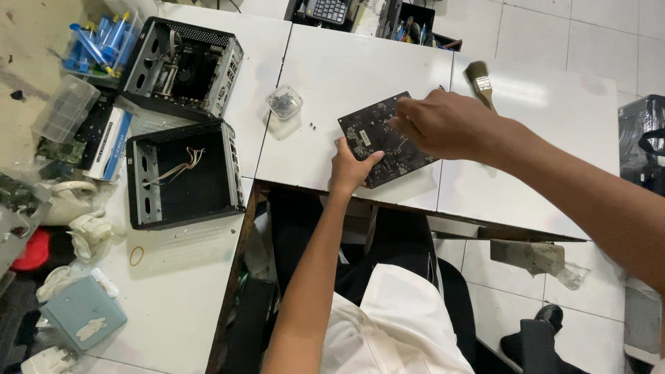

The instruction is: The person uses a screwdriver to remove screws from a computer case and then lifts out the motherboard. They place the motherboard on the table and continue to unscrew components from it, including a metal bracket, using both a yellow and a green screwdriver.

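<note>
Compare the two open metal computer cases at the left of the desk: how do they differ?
The far case still holds parts and wiring inside; the near case is nearly bare, with only a loose bundle of wires. The far case sits turned at an angle; the near case lies squarer to the desk edge. Both are small, open-topped, with perforated panels.

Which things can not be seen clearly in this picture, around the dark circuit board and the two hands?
- Head view: the right hand covers the upper right part of the circuit board; whether its fingers grip anything is hidden.
- The left hand hides the board's near edge.
- The board's parts are too small to identify.
- The small plastic container holds dark bits, too small to tell.
- The brush handle disappears behind the right hand.
</note>
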